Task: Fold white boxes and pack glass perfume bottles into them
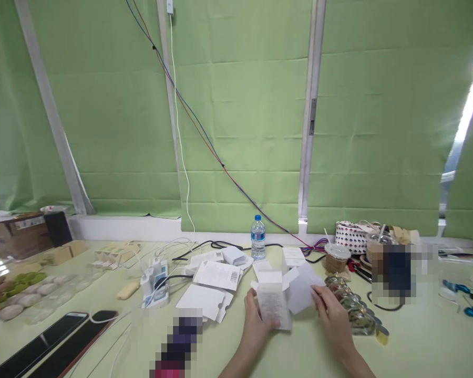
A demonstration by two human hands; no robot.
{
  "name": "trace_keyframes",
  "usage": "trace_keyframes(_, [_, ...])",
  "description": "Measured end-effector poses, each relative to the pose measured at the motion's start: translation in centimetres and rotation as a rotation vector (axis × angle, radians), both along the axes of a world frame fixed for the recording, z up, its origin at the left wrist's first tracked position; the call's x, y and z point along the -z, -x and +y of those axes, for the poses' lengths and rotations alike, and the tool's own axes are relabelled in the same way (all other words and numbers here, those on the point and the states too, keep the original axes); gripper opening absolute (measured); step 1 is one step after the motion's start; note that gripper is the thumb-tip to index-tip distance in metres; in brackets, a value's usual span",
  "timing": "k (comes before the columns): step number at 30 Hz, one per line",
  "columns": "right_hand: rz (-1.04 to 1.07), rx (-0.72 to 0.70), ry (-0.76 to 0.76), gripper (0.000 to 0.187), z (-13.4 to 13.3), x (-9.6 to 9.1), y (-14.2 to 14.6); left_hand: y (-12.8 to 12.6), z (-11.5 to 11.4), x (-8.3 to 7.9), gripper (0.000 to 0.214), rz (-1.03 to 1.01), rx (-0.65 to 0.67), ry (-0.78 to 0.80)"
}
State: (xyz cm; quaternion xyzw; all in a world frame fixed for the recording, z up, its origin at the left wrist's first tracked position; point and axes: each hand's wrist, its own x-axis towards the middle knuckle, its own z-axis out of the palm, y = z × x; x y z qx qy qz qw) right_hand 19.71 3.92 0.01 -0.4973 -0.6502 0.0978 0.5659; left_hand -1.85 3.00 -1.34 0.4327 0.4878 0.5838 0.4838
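Note:
My left hand (255,321) holds a small white carton (274,304) by its left side, fingers curled round it. The carton's top flaps stand open. My right hand (333,315) pinches the edge of a white paper sheet (300,291) that sticks out to the right of the carton. Both rest on the pale green table (410,346). Other flat white cartons and leaflets (216,274) lie just left of my hands.
A water bottle (257,237) stands behind the cartons. A plastic cup (336,257), a patterned bag (352,235) and a row of small jars (352,307) sit to the right. A power strip with chargers (154,281), two phones (63,341) and soap-like pieces (23,302) lie left.

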Motion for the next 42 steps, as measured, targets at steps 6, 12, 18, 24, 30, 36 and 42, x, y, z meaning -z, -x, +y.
trace_keyframes(6, [0.309, 0.078, -0.141, 0.031, -0.4, -1.1, -0.5, 0.2, 0.0, 0.4, 0.074, 0.082, 0.170, -0.075])
trace_keyframes(12, [0.564, 0.151, -0.081, 0.035, 0.0, -1.2, -1.2, 0.1, -0.4, 0.5, 0.070, 0.217, 0.243, -0.094])
trace_keyframes(18, [0.728, 0.090, -0.007, 0.037, 0.2, -1.1, -1.1, 0.2, -0.9, -0.1, 0.076, 0.310, 0.340, -0.180])
trace_keyframes(24, [0.816, 0.037, -0.011, 0.036, 0.0, -0.8, -1.0, -0.1, -1.3, -0.7, 0.076, 0.314, 0.341, -0.177])
trace_keyframes(30, [0.889, -0.015, -0.049, 0.038, 0.5, -0.1, -1.1, -0.4, -2.1, -2.1, 0.078, 0.303, 0.296, -0.189])
trace_keyframes(36, [0.924, -0.061, -0.113, 0.040, 0.6, -0.2, -0.8, 0.1, -1.5, -1.0, 0.073, 0.434, 0.112, -0.409])
trace_keyframes(42, [0.881, -0.254, -0.052, 0.057, -0.3, -1.7, -0.8, 0.6, -2.1, -1.7, 0.059, 0.478, -0.053, -0.565])
